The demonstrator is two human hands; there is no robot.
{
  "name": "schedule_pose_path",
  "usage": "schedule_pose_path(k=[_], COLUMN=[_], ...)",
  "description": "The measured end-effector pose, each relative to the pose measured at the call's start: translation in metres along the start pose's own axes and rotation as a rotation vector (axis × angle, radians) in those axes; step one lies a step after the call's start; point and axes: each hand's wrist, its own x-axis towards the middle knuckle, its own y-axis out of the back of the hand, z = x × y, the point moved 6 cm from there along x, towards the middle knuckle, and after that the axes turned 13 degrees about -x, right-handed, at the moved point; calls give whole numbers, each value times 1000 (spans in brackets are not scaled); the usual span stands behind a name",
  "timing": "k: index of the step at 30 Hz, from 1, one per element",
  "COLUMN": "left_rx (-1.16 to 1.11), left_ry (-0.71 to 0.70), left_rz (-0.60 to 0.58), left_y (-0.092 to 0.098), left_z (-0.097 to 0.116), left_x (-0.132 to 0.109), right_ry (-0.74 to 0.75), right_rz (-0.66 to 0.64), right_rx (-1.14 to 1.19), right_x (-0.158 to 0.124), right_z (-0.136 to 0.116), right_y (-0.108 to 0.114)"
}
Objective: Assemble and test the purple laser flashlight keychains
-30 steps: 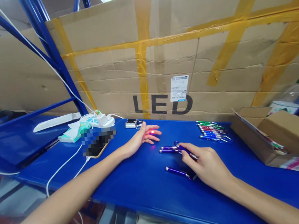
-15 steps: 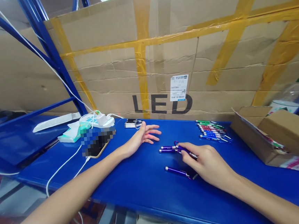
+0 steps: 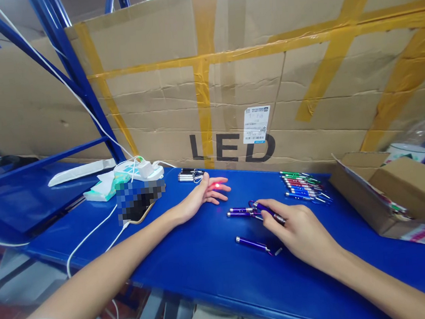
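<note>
My right hand (image 3: 296, 229) pinches a small purple pen light (image 3: 268, 210) just above the blue table (image 3: 191, 260), its tip aimed leftward. A red dot of light glows on the fingers of my left hand (image 3: 208, 194), which lies palm up and open on the table. Two more purple pen lights (image 3: 240, 211) lie side by side just left of the right hand, and another (image 3: 255, 245) lies nearer me. A row of several green, red and blue pen lights (image 3: 304, 186) sits at the back right.
A big taped cardboard sheet marked LED (image 3: 234, 147) stands behind the table. An open carton (image 3: 394, 193) sits at right, with a plastic bottle (image 3: 418, 134) behind it. At left lie a phone (image 3: 138, 205), power strip (image 3: 139, 173), tissue pack (image 3: 101, 191) and black pen lights (image 3: 189, 175).
The red dot on my left fingers went out half a second ago and is lit again now. My right hand has shifted slightly with the purple pen light.
</note>
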Motion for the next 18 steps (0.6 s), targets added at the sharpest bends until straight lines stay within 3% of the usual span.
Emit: schedule_pose_path(k=[18], left_rx=[-1], left_ry=[17], left_rz=[-24], left_y=[-2], left_z=[0], left_x=[-1], right_ry=[-15], right_rz=[51], right_rx=[12], right_x=[0], right_z=[8], right_y=[-1])
